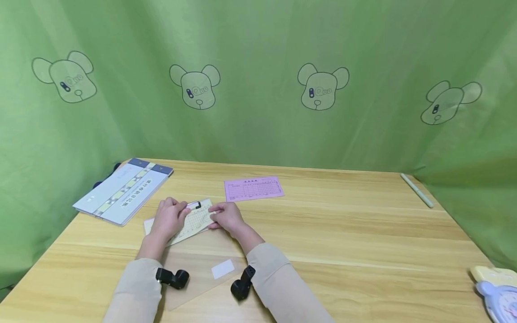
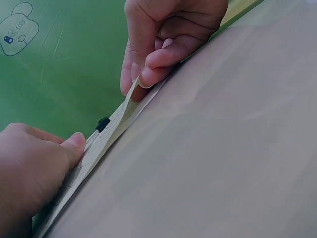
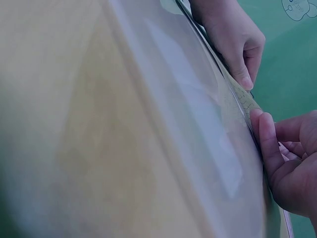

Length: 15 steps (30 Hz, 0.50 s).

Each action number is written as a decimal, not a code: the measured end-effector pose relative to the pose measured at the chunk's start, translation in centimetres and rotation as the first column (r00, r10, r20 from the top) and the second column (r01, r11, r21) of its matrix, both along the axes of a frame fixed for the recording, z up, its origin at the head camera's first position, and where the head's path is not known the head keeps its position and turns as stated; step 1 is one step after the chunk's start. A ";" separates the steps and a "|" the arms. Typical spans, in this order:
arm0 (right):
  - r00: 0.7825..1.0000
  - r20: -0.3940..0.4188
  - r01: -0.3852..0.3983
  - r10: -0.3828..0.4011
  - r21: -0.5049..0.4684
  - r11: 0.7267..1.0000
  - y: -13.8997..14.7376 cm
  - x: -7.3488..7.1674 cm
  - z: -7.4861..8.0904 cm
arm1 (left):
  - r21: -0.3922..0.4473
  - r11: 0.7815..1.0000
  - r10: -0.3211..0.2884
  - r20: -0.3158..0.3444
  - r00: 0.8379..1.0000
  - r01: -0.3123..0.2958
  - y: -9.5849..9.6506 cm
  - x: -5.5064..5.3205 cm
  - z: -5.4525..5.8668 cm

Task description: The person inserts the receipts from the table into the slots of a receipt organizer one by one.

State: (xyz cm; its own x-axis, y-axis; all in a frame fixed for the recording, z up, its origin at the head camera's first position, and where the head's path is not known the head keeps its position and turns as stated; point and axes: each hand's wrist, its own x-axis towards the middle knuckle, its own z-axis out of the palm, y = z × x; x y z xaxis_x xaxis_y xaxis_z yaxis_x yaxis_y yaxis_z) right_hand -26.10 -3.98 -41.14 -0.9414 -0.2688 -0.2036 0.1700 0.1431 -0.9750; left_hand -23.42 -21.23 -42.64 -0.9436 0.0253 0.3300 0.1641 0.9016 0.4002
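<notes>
A stack of pale yellow printed forms (image 1: 193, 223) lies tilted on the table between my hands, with a black binder clip (image 1: 196, 205) on its far edge. My left hand (image 1: 167, 218) pinches the clip's wire handle at that edge, thumb towards the forms. At the other end, my right hand (image 1: 229, 217) pinches the corner of the forms between thumb and fingers. In the left wrist view, the top form bows up from the layer under it, towards the right hand (image 2: 173, 39). A clear plastic folder (image 1: 194, 269) with a white label (image 1: 223, 269) lies nearer, below the forms.
A purple printed form (image 1: 254, 189) lies beyond my right hand. At the far left is a blue-and-white account book (image 1: 125, 190). A pale green pen (image 1: 417, 190) lies by the right edge, and a blue-and-cream object (image 1: 501, 296) sits at the near right corner.
</notes>
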 end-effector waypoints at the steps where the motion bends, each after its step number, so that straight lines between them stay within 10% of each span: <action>1: 1.000 -0.003 0.000 0.000 0.001 1.000 0.0 0.0 0.0 | 0.003 1.000 0.002 0.001 1.000 -0.002 0.0 0.0 0.0; 15: 0.993 0.007 -0.117 0.117 -0.012 0.993 1.6 0.4 0.4 | 0.085 0.996 0.020 -0.003 1.000 -0.020 -0.2 -0.1 -0.5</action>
State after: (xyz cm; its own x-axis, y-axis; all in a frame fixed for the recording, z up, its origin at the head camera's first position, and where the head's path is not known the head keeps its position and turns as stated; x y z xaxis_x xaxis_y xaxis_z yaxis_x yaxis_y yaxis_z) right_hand -25.72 -2.37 -40.70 -0.9018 -0.3791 -0.2074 0.1608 0.1511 -0.9754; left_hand -23.48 -21.48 -43.09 -0.9424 -0.0218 0.3338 0.1482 0.8673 0.4753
